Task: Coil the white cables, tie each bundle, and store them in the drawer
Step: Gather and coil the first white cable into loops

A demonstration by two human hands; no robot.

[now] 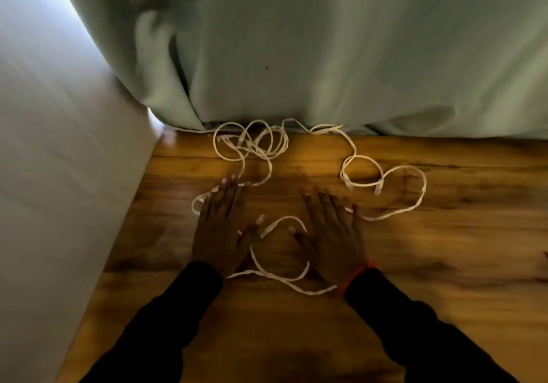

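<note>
- While nothing is yet looking coiled or tied, the white cables (296, 175) are lying loose across the wooden floor (444, 249), so by my judgement the task is sitting at its very beginning: every bundle is still waiting to be wound, bound and stored, and no drawer is showing anywhere in view.
- The pale green bedsheet (341, 50) is hanging across the whole twelve o'clock side, its hem touching the floor and the farthest cable loops.
- A pale, blurred panel (53, 160), perhaps furniture or a mattress side (I cannot tell which), is filling the nine o'clock side.
- The floor is running warm brown and grainy from the hem down to six o'clock, with light glaring at about eleven o'clock where sheet and panel are meeting.
- The cables are spreading in three loose parts: a tangled knot (252, 142) at twelve o'clock against the hem, open loops (385, 187) at two o'clock with plug ends showing, and a slack strand (281, 276) curling at the centre between the wrists.
- The left hand (219, 228) is resting flat at about ten o'clock of the centre strand, fingers straight and slightly apart, touching a loop and gripping nothing.
- The right hand (335, 234) is lying flat just beside it, fingers spread, over the cable without clasping it.
- A thin red band (358, 276) is circling the right wrist above the dark sleeve (415, 323).
</note>
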